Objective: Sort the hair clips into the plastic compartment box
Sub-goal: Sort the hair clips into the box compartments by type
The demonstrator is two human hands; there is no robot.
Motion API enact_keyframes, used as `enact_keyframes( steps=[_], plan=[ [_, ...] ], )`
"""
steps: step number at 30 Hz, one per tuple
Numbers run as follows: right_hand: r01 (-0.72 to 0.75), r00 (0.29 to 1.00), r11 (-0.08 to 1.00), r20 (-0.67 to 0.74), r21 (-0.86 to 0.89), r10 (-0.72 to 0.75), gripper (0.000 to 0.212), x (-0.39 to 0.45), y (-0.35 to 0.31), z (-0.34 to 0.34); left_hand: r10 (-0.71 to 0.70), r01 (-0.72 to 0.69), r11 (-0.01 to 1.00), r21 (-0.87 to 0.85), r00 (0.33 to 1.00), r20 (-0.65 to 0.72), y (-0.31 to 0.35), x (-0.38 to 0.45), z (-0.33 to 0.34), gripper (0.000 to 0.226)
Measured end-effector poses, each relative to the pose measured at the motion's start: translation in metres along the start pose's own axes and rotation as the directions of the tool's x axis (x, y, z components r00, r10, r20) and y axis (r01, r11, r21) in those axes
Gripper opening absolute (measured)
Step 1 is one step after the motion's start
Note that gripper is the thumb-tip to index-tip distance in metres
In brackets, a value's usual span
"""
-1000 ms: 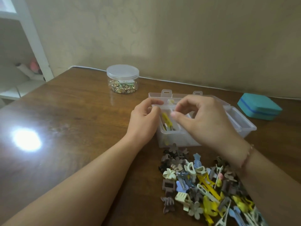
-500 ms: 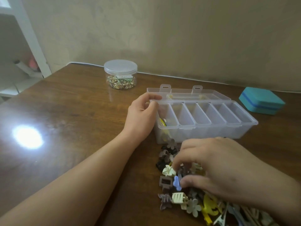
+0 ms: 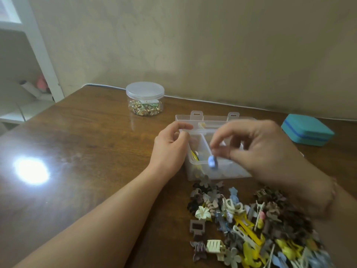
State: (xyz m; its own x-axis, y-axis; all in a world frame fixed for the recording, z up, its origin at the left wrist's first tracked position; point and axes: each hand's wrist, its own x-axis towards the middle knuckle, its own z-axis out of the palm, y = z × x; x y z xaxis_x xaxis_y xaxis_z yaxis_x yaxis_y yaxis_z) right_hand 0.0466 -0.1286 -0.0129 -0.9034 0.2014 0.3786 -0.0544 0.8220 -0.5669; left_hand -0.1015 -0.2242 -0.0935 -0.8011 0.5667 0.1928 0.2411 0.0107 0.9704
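Note:
A clear plastic compartment box point(image 3: 195, 174) stands open on the wooden table, its lid folded back. Its leftmost compartment holds yellow clips point(image 3: 194, 156). My left hand point(image 3: 170, 147) grips the box's left end, thumb on the rim. My right hand point(image 3: 264, 151) hovers over the box's front edge and pinches a small blue hair clip point(image 3: 212, 161) between thumb and fingers. A pile of hair clips point(image 3: 247, 225) in brown, yellow, blue and cream lies in front of the box. My right hand hides most of the box's other compartments.
A round clear jar point(image 3: 144, 99) with a lid, holding small gold pieces, stands at the back left of the box. A teal case point(image 3: 307, 129) lies at the right. A white shelf unit point(image 3: 29, 60) stands beyond the table's left corner.
My right hand left the box, dipped into the pile, picked up a blue clip and has risen back over the box's front. My left hand stays on the box's end.

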Motion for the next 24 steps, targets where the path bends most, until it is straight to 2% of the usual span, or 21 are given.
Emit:
enact_keyframes(
  steps=[3, 8, 12, 13, 15, 17, 19, 24],
  plan=[
    [-0.062, 0.991, 0.998, -0.117, -0.013, 0.06, 0.014, 0.027, 0.01, 0.006, 0.003, -0.003, 1.0, 0.004, 1.0, 0.006, -0.001, 0.0, 0.0, 0.028],
    [-0.101, 0.995, 0.988, -0.012, -0.116, 0.101, 0.011, 0.034, 0.023, 0.026, 0.014, -0.014, 1.0, 0.006, 0.999, 0.032, -0.001, 0.001, -0.001, 0.027],
    [-0.039, 0.996, 0.977, -0.082, -0.21, 0.022, 0.005, 0.016, 0.011, 0.014, 0.008, -0.008, 1.0, -0.013, 1.0, 0.022, -0.002, 0.001, -0.001, 0.028],
    [-0.004, 0.998, 0.968, -0.055, -0.25, -0.01, 0.004, 0.009, 0.006, 0.009, 0.002, -0.001, 1.0, -0.01, 1.0, 0.019, -0.002, 0.001, -0.001, 0.028],
    [0.063, 0.994, 0.952, 0.103, -0.298, -0.033, 0.01, -0.01, -0.006, 0.002, -0.006, 0.006, 1.0, -0.006, 1.0, 0.014, -0.002, 0.001, 0.0, 0.028],
    [0.067, 0.961, 0.932, 0.276, -0.355, 0.036, 0.02, -0.029, -0.014, 0.001, -0.011, 0.011, 1.0, -0.003, 1.0, 0.007, 0.001, 0.0, 0.0, 0.029],
    [0.093, 0.921, 0.881, 0.377, -0.463, 0.101, 0.033, -0.04, -0.018, 0.003, -0.016, 0.016, 1.0, 0.01, 1.0, 0.004, 0.002, -0.001, 0.001, 0.03],
    [0.116, 0.923, 0.789, 0.359, -0.604, 0.139, 0.052, -0.045, -0.02, 0.011, -0.019, 0.019, 1.0, 0.023, 1.0, 0.009, 0.0, 0.0, 0.001, 0.03]
  ],
)
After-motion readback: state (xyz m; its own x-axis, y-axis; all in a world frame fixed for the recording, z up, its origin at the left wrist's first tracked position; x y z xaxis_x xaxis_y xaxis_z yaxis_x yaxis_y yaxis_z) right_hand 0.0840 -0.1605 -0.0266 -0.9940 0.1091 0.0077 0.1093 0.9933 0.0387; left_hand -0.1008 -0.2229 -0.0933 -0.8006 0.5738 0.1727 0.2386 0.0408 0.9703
